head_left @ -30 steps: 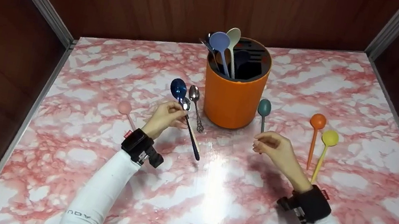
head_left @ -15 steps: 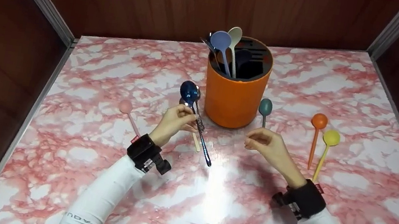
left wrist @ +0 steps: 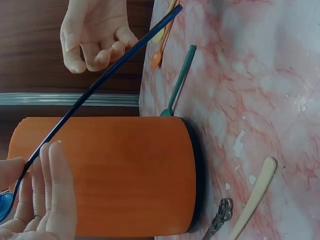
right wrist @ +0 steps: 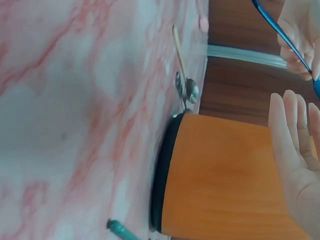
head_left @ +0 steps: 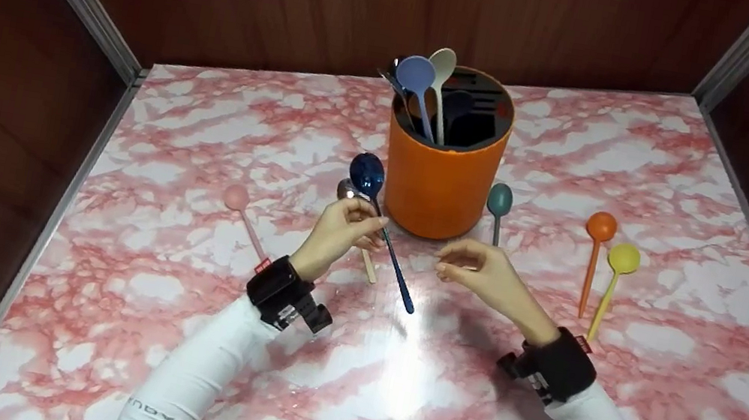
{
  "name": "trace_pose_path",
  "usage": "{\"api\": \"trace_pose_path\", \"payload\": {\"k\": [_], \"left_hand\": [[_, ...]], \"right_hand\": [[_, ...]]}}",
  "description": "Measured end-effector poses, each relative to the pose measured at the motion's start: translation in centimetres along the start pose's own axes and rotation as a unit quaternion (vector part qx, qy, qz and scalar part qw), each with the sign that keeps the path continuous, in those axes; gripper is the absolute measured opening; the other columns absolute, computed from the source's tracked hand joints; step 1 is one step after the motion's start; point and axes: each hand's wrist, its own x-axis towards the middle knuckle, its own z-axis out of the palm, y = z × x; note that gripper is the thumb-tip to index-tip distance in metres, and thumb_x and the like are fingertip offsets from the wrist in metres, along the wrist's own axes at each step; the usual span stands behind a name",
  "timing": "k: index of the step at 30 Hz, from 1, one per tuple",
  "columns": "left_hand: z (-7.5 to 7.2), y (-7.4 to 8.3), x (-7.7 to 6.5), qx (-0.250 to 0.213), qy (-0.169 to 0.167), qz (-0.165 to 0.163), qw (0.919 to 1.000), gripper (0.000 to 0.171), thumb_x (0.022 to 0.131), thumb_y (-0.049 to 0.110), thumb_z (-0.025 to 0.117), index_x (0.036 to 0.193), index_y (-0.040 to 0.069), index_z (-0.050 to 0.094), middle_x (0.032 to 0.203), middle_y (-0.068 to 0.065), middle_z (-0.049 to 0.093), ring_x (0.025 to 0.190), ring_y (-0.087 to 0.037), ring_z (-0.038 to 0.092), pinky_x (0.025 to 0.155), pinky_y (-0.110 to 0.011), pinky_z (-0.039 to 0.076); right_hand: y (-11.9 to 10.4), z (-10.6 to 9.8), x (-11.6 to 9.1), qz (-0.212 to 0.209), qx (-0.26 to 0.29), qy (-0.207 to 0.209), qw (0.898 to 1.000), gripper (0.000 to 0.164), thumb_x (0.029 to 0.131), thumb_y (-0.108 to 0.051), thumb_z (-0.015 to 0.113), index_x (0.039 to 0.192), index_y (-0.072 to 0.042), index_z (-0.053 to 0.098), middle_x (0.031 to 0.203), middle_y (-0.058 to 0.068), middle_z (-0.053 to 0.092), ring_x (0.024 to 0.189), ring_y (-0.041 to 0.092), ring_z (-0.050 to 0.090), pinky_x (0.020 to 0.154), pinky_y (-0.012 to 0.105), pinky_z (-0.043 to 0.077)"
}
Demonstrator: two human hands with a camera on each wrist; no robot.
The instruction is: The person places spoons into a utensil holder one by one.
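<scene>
My left hand (head_left: 340, 233) pinches a shiny blue metal spoon (head_left: 367, 174) between thumb and fingers. The bowl points up and away, and the handle slants down to the right, above the table. My right hand (head_left: 488, 281) is a short way to the right, holding nothing, its fingers loosely bent toward the spoon's handle. In the left wrist view the blue handle crosses in front of an orange utensil holder (left wrist: 115, 175). Beneath my left hand lie a spoon with a cream handle (left wrist: 256, 195) and a silver spoon with an ornate handle (left wrist: 221, 216), both partly hidden.
The holder's black slotted top carries a lavender spoon (head_left: 415, 74), a cream spoon (head_left: 442, 63) and metal cutlery. A teal spoon (head_left: 500, 199) lies right of it. Farther right are orange (head_left: 601, 227) and yellow (head_left: 623, 258) spoons; a pink spoon (head_left: 236, 198) lies left. Wooden walls surround the marbled table.
My left hand has carried the blue spoon to the right, toward the holder's front. My right hand has moved left, so the two hands are closer together.
</scene>
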Motion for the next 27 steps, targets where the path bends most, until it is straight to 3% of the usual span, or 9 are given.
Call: {"api": "trace_pose_path", "payload": {"k": [6, 11, 18, 27], "left_hand": [[0.7, 0.1, 0.0, 0.021, 0.012, -0.006, 0.9997, 0.006, 0.09, -0.004, 0.06, 0.092, -0.005, 0.055, 0.075, -0.005, 0.059, 0.06, -0.012, 0.06, 0.057, -0.022, 0.056], [1.1, 0.0, 0.0, 0.04, 0.008, 0.0, 0.9992, 0.006, 0.09, -0.002, 0.062, 0.092, -0.004, 0.056, 0.078, -0.005, 0.06, 0.061, -0.012, 0.06, 0.06, -0.028, 0.057], [1.7, -0.2, 0.0, 0.056, -0.012, 0.021, 0.9981, 0.006, 0.09, -0.004, 0.062, 0.092, -0.006, 0.058, 0.079, -0.011, 0.062, 0.06, -0.009, 0.06, 0.064, -0.033, 0.058], [2.3, 0.0, -0.1, 0.054, -0.021, 0.017, 0.9981, 0.009, 0.09, -0.004, 0.062, 0.096, -0.008, 0.057, 0.079, -0.013, 0.062, 0.06, -0.012, 0.061, 0.054, -0.02, 0.054]], "right_hand": [[-0.1, 0.8, 0.4, -0.011, -0.031, -0.019, 0.999, 0.026, 0.089, -0.002, 0.067, 0.109, 0.013, 0.062, 0.101, 0.022, 0.066, 0.087, 0.016, 0.064, 0.078, 0.025, 0.057], [0.1, 1.4, 0.6, -0.008, -0.029, -0.038, 0.999, 0.027, 0.09, -0.004, 0.066, 0.11, 0.014, 0.061, 0.108, 0.029, 0.062, 0.092, 0.02, 0.062, 0.08, 0.027, 0.056], [-0.1, 1.7, 0.8, -0.007, -0.038, -0.043, 0.998, 0.026, 0.09, -0.004, 0.067, 0.11, 0.013, 0.062, 0.104, 0.021, 0.064, 0.092, 0.023, 0.062, 0.08, 0.028, 0.057], [0.1, 1.9, 1.0, -0.022, -0.051, -0.05, 0.997, 0.021, 0.09, -0.002, 0.065, 0.106, 0.012, 0.064, 0.101, 0.021, 0.067, 0.093, 0.028, 0.064, 0.08, 0.027, 0.056]]}}
